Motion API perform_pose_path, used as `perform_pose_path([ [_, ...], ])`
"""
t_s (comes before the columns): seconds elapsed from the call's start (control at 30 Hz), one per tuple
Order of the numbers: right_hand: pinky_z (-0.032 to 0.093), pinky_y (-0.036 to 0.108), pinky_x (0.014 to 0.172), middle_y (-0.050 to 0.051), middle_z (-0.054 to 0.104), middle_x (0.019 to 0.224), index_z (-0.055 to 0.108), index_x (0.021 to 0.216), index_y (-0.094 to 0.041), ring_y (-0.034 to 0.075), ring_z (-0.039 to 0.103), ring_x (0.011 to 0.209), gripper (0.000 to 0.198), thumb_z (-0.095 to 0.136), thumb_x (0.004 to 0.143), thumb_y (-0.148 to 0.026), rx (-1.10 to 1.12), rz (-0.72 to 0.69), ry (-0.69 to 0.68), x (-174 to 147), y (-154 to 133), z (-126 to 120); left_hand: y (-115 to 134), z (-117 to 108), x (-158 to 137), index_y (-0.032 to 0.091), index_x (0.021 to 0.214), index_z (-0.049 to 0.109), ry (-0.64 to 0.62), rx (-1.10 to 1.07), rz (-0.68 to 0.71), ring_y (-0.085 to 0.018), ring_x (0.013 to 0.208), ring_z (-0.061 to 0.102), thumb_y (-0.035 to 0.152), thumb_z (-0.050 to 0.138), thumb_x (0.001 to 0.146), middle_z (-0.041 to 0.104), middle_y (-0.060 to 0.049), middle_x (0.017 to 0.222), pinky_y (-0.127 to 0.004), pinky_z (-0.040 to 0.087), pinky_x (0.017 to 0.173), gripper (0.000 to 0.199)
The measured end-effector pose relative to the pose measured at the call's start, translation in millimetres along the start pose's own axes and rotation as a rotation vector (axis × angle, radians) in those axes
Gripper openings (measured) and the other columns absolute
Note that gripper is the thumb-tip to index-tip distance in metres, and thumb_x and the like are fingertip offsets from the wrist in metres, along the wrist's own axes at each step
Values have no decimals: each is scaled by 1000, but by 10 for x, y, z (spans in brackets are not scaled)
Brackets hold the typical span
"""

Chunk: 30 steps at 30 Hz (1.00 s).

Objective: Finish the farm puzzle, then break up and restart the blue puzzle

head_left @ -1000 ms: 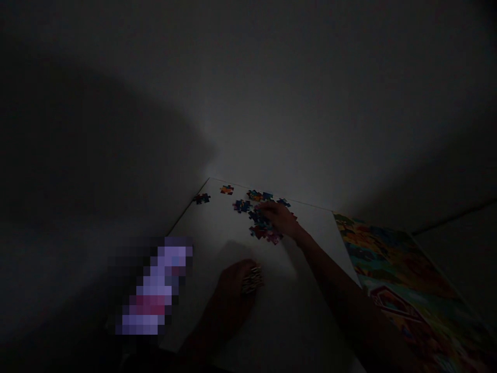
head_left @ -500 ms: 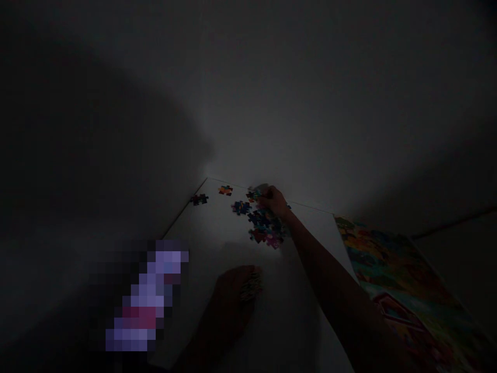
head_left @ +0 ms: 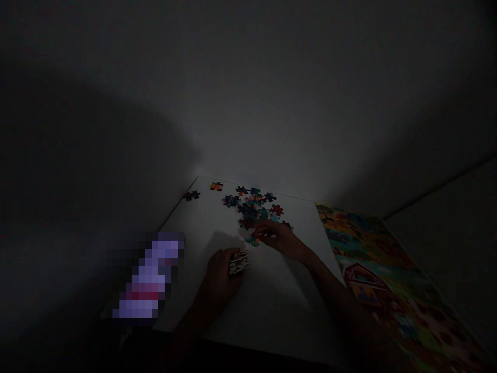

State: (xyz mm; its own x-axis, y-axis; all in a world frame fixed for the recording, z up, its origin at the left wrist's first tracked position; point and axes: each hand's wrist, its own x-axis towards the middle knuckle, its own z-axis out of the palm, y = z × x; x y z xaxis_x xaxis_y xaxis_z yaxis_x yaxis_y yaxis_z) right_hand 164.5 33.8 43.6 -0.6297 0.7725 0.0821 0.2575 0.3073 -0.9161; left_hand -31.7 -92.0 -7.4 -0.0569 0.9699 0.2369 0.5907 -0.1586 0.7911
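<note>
In the dim head view, my left hand [head_left: 219, 272] is closed around a stack of jigsaw puzzle pieces [head_left: 238, 263], their pale edges facing right. Up and to the right of it, my right hand [head_left: 281, 239] pinches a teal-and-orange puzzle piece [head_left: 253, 241] low over the white tabletop [head_left: 279, 300]. Just beyond my right fingers spreads a loose pile of puzzle pieces [head_left: 250, 208], dark blue, teal and red. An orange piece [head_left: 216, 186] and a dark piece [head_left: 191, 195] lie apart at the far left. The stack's picture sides are hidden.
A colourful picture sheet [head_left: 373, 274] with a red barn lies along the table's right side. Pale walls [head_left: 248, 129] stand behind the table. A pixelated bright patch [head_left: 149, 280] covers something at the left edge.
My right hand has come back from the far edge of the pile to its near side, with a piece in its fingers. My left hand with the stack has risen slightly in view.
</note>
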Motion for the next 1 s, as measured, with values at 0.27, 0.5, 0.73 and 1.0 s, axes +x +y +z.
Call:
perform_pose_path([
  [0.27,50,35,82,7,69,99,69,97,-19,20,63,91,30,63,87,-47,76,54,-332,42,-61,135,-116,41,-46,20,139,48,-12,-36,2,-28,118,58,25,63,78,61,-12,129,-47,48,100,63],
  [0.5,43,39,97,8,63,111,60,110,-19,21,57,107,53,49,89,-67,167,124,-443,99,-115,216,-86,10,-62,23,142,44,-40,-54,28,-29,126,54,18,58,81,57,-11,137,-50,45,105,62],
  [0.73,46,32,76,4,61,91,59,94,-19,18,57,85,48,46,91,-66,13,72,-382,336,27,178,-74,25,-78,24,135,51,-33,-21,43,-29,127,53,15,57,80,58,-11,136,-51,45,105,56],
  [1.0,44,35,92,10,67,108,67,106,-18,24,59,102,25,48,92,-28,-660,104,312,1335,486,-453,-112,13,-91,28,136,51,-101,105,82,-28,124,55,16,54,83,62,-7,132,-52,43,107,55],
])
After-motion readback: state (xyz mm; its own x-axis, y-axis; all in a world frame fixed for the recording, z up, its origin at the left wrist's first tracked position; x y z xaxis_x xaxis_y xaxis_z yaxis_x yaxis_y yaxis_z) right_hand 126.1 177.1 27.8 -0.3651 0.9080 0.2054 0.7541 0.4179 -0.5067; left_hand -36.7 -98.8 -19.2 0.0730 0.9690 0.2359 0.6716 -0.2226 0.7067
